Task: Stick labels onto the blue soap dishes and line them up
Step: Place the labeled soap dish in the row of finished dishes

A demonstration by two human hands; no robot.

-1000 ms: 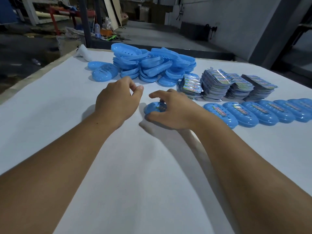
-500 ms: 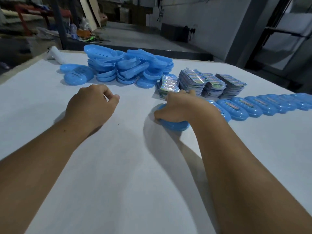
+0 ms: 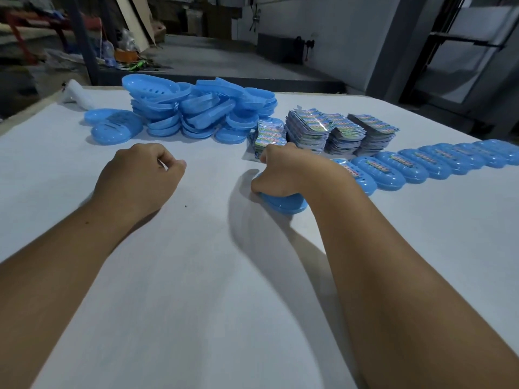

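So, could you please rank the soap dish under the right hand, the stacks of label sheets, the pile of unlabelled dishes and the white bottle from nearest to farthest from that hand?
1. Soap dish: gripped under the right hand.
2. Label stacks: just beyond the fingers.
3. Dish pile: farther back, to the left.
4. White bottle: far left corner of the table.

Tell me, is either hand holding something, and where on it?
The right hand holds a blue soap dish from above, by its near end. The left hand is curled, apparently holding nothing.

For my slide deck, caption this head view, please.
Right hand grips a blue soap dish beside the labelled row; left hand rests curled.
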